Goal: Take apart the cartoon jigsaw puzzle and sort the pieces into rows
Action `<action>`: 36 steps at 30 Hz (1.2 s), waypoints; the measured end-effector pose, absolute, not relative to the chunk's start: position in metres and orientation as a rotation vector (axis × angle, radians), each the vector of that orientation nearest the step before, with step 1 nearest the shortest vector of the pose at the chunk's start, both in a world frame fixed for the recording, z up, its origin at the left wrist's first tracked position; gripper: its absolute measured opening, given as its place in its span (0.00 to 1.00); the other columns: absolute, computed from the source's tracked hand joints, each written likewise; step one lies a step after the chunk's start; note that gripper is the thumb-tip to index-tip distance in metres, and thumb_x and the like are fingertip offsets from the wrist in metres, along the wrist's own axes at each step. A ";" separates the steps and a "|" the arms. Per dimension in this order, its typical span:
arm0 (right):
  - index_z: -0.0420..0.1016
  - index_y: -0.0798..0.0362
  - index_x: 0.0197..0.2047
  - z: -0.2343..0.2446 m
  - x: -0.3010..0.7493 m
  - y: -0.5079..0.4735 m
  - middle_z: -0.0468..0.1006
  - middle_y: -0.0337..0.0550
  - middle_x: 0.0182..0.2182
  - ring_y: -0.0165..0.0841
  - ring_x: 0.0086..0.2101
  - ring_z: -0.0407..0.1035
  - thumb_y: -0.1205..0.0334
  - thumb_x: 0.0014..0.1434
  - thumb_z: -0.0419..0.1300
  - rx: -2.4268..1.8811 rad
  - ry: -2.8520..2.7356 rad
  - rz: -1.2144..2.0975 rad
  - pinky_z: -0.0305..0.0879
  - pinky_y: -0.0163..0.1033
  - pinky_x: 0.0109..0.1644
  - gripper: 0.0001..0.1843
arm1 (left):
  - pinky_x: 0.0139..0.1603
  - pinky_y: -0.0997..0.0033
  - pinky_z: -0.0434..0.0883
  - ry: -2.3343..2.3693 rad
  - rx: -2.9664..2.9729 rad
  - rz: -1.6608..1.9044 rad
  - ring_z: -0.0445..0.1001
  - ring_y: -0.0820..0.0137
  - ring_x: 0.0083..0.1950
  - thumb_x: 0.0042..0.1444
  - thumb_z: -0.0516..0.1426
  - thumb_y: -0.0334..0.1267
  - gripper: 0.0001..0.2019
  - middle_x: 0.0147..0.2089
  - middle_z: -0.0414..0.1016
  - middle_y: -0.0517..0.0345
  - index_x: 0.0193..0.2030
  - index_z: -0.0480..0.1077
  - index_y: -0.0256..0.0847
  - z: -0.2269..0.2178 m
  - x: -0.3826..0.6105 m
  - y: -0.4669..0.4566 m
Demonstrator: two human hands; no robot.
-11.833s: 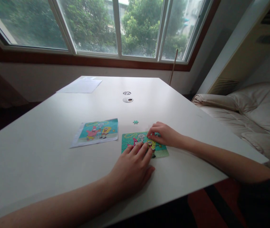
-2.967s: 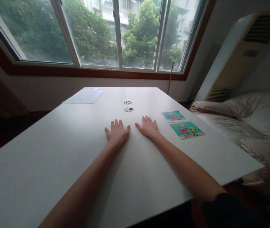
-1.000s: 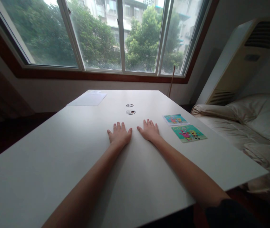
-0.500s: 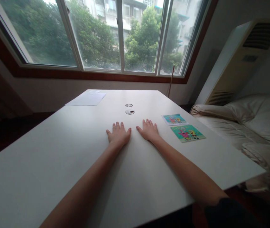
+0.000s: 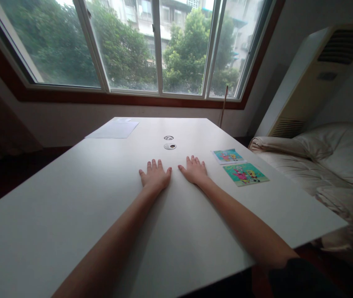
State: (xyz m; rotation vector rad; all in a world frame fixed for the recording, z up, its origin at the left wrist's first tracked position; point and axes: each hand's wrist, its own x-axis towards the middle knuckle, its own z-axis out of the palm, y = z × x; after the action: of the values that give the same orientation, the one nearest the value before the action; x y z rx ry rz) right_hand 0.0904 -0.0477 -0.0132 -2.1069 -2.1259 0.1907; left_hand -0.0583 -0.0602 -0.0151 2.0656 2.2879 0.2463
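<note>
left hand [image 5: 155,174] and right hand [image 5: 194,170] lay palm-down on the white table [image 5: 80,198], fingers spread wide, gripping nothing. spongebob jigsaw puzzle [image 5: 246,174] sat flat to the right of the right hand, printed picture sheet [image 5: 228,156] just beyond it. step seemed a rest, puzzle apparently whole. touching it called for a rightward reach.

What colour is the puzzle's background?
Mostly teal green on the puzzle, seen best in the head view.
</note>
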 end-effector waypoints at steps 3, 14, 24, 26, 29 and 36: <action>0.40 0.58 0.64 -0.014 0.091 -0.048 0.41 0.53 0.62 0.42 0.60 0.35 0.40 0.56 0.35 -2.104 -2.128 0.188 0.31 0.52 0.59 0.40 | 0.57 0.39 0.45 2.286 2.064 0.254 0.40 0.55 0.65 0.54 0.34 0.56 0.34 0.66 0.42 0.48 0.64 0.45 0.37 -0.016 -0.058 -0.060; 0.41 0.59 0.64 -0.014 0.090 -0.050 0.41 0.53 0.62 0.43 0.60 0.36 0.39 0.56 0.35 -2.094 -2.119 0.189 0.31 0.52 0.59 0.40 | 0.57 0.40 0.45 2.288 2.062 0.244 0.40 0.55 0.65 0.54 0.35 0.55 0.34 0.66 0.42 0.48 0.63 0.46 0.38 -0.012 -0.058 -0.063; 0.41 0.59 0.64 -0.019 0.091 -0.048 0.41 0.53 0.62 0.43 0.60 0.36 0.39 0.56 0.35 -2.084 -2.125 0.184 0.31 0.52 0.59 0.40 | 0.57 0.40 0.44 2.282 2.056 0.241 0.40 0.56 0.65 0.54 0.34 0.55 0.34 0.66 0.41 0.48 0.64 0.45 0.37 -0.016 -0.058 -0.063; 0.42 0.59 0.63 -0.019 0.090 -0.048 0.42 0.53 0.62 0.43 0.60 0.36 0.39 0.56 0.35 -2.078 -2.120 0.176 0.31 0.52 0.59 0.40 | 0.57 0.40 0.44 2.282 2.054 0.246 0.40 0.56 0.65 0.54 0.34 0.55 0.34 0.66 0.41 0.48 0.64 0.45 0.37 -0.017 -0.059 -0.063; 0.42 0.59 0.63 -0.019 0.089 -0.049 0.42 0.53 0.62 0.43 0.60 0.36 0.39 0.56 0.35 -2.090 -2.119 0.178 0.31 0.52 0.59 0.40 | 0.57 0.40 0.44 2.282 2.055 0.255 0.40 0.55 0.65 0.54 0.35 0.55 0.34 0.66 0.42 0.48 0.64 0.46 0.36 -0.017 -0.060 -0.063; 0.41 0.57 0.64 -0.014 0.095 -0.047 0.41 0.52 0.62 0.43 0.60 0.37 0.39 0.56 0.36 -2.033 -2.213 0.215 0.33 0.52 0.59 0.40 | 0.57 0.39 0.45 2.282 2.068 0.264 0.40 0.55 0.65 0.54 0.35 0.55 0.34 0.66 0.42 0.48 0.63 0.46 0.36 -0.019 -0.063 -0.061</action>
State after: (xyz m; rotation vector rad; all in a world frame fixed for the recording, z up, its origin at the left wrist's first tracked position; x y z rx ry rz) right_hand 0.0949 -0.0467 -0.0139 -2.0334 -2.2128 0.2151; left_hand -0.0633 -0.0615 -0.0190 2.0677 2.2817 0.2642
